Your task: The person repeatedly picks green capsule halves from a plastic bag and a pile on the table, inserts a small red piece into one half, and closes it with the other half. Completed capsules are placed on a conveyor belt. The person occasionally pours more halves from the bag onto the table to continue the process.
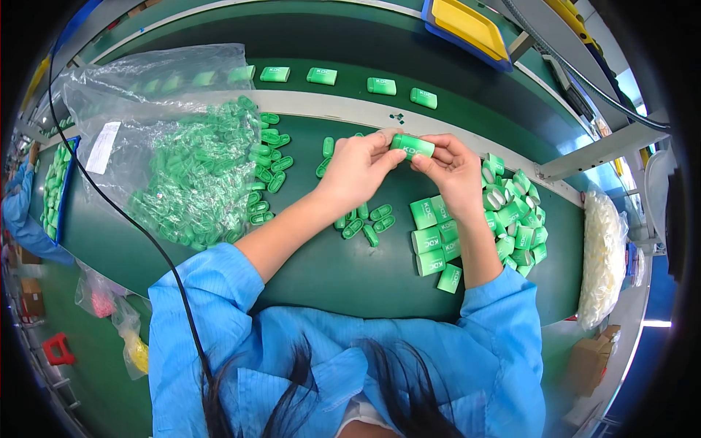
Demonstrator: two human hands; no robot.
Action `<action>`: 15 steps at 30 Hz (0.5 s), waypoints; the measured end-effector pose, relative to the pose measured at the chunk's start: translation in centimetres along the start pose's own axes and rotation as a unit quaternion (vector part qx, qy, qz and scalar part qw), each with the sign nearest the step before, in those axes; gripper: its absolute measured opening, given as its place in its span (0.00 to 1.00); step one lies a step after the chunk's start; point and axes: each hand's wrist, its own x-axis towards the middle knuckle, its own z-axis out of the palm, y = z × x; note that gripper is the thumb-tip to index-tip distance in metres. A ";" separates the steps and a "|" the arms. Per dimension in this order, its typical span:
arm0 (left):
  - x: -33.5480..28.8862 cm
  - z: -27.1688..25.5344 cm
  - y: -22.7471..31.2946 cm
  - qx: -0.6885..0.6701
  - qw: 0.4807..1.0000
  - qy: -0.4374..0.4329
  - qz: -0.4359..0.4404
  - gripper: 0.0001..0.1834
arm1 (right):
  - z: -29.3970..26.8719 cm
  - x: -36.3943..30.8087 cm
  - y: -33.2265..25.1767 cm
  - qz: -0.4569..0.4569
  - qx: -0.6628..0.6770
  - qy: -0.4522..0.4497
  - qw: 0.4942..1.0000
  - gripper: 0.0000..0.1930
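Between the fingertips of both hands is a small green plastic case [413, 146] with white print, held at the far edge of the work table. My left hand [352, 169] pinches its left end, and my right hand [454, 169] grips the right end. Below my left hand lie several loose green oval end pieces [369, 219], with more end pieces [276, 160] spilling from a large clear plastic bag [193, 164] on the left. A pile of green-and-white printed sleeves [520, 219] sits beside my right forearm, some lined up flat [431, 261].
Beyond the pale rail, green cases [322, 76] stand in a row on the dark green belt [350, 44]. A yellow tray [467, 29] is at the back right. A stuffed white bag [602, 263] borders the table's right end. At far left are a blue-rimmed tray [58, 186] and a co-worker's blue sleeve [29, 223].
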 end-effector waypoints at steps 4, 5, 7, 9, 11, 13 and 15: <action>-1.0 0.6 1.4 0.150 0.988 0.025 0.037 0.17 | 0.5 -0.7 0.1 -0.033 -0.050 0.020 0.998 0.13; -1.1 0.5 2.1 0.168 0.985 0.016 0.032 0.16 | 0.6 -0.8 0.1 -0.045 -0.069 0.032 0.996 0.12; -1.0 0.2 2.4 0.176 0.984 0.002 0.027 0.14 | 0.7 -0.9 -0.5 -0.064 -0.096 0.035 0.993 0.12; -0.9 0.1 2.5 0.155 0.987 -0.011 0.028 0.13 | 0.7 -0.8 -0.9 -0.085 -0.117 0.037 0.989 0.12; -0.6 0.2 1.1 0.149 0.986 0.004 0.073 0.14 | 0.5 -0.3 -1.1 -0.086 -0.172 0.024 0.981 0.13; -0.5 0.4 0.3 0.135 0.987 0.010 0.088 0.17 | 0.8 -0.4 -1.6 -0.104 -0.250 0.022 0.962 0.13; -0.5 0.5 0.0 0.117 0.990 0.015 0.083 0.18 | 1.2 -0.7 -1.4 -0.126 -0.280 0.037 0.951 0.12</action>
